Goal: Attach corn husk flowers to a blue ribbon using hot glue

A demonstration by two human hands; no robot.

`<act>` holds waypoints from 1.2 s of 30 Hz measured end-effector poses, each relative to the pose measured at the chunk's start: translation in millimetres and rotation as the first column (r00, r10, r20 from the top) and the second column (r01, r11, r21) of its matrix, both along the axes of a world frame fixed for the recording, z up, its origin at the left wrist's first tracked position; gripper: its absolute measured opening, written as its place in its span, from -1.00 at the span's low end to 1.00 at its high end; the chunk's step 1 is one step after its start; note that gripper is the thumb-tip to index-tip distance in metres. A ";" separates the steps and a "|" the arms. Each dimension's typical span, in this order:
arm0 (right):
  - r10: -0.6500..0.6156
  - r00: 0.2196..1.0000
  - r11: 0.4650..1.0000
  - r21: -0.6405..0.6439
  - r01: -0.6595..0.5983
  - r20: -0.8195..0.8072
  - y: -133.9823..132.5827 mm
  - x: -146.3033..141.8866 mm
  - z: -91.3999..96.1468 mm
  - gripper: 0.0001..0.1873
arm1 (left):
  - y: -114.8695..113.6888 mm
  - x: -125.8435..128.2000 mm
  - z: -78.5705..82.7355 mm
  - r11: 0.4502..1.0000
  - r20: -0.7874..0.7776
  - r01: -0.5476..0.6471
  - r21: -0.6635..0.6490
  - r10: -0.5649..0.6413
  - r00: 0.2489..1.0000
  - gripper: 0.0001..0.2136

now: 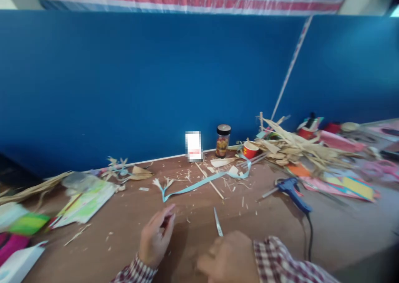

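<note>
My left hand [156, 237] hovers low over the brown table [131, 233]. Its fingers are pressed together with the thumb, pinching something small and dark that I cannot make out. My right hand [227, 258], in a checked sleeve, is closed into a fist at the bottom edge. A thin pale metal blade [217, 222] sticks up out of that fist. A light blue ribbon [202, 183] lies curled on the table just beyond both hands, with a thin wooden stick [210, 182] across it. Husk scraps are scattered around.
A blue glue gun [293, 191] with a black cord lies to the right. Behind it are a heap of dried husks [296, 148], a red paper cup [250, 150] and a small jar [222, 141]. Coloured papers [84, 200] lie at the left. A blue partition [156, 87] closes the back.
</note>
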State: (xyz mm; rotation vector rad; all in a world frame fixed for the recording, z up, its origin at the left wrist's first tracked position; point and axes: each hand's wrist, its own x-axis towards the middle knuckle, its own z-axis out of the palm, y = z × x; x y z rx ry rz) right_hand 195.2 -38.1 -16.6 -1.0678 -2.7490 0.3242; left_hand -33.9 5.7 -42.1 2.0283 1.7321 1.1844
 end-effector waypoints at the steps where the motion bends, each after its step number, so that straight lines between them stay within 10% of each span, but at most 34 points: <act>1: -0.033 0.999 0.999 -0.012 0.033 0.043 14.5 8.3 8.8 -0.86 | 0.9 0.7 -2.3 1.000 0.022 -0.001 -0.005 0.001 1.000 -0.71; 8: -0.375 0.897 0.911 -0.084 0.403 0.233 41.9 64.9 31.9 -0.81 | 2.3 6.8 -12.3 0.998 0.054 0.046 -0.053 -0.043 0.998 -0.72; 19: -0.156 0.979 0.986 0.045 0.163 -0.129 43.7 18.1 23.2 -0.59 | -5.4 53.6 34.6 0.943 -0.073 0.328 -0.053 -0.331 0.941 -0.59; 26: -0.138 0.974 0.977 0.134 0.163 -0.181 45.4 2.8 16.5 -0.69 | 1.4 58.9 27.6 0.903 0.316 0.340 -0.264 -0.252 0.915 -0.79; 36: -0.239 0.955 0.955 -0.221 0.198 -0.174 45.4 5.0 23.2 -0.46 | 3.8 48.9 33.1 0.959 0.417 0.158 -0.234 -0.048 0.907 -0.81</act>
